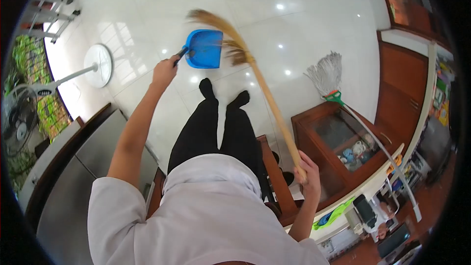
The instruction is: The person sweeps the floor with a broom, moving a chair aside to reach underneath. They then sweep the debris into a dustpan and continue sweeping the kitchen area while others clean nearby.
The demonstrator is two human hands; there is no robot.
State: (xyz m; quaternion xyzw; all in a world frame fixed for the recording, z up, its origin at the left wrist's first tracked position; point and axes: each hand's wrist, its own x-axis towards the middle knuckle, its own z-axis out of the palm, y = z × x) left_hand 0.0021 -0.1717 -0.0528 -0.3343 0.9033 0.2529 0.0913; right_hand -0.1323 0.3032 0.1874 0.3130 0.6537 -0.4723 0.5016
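Observation:
In the head view, my left hand (166, 72) is closed round the dark handle of a blue dustpan (206, 51), which is held over the pale tiled floor. My right hand (308, 174) grips the end of a long wooden broom handle. The broom (267, 93) slants up and left, and its straw bristles spread above and beside the dustpan's right edge. Some dark bits show inside the pan near its handle. My two feet in dark socks stand just below the pan.
A white string mop (327, 76) leans by a wooden cabinet (314, 132) on the right. At the left are a standing fan (98, 65), a ladder (51, 12) and a grey appliance (73, 186). A wooden chair (277, 172) stands by my legs.

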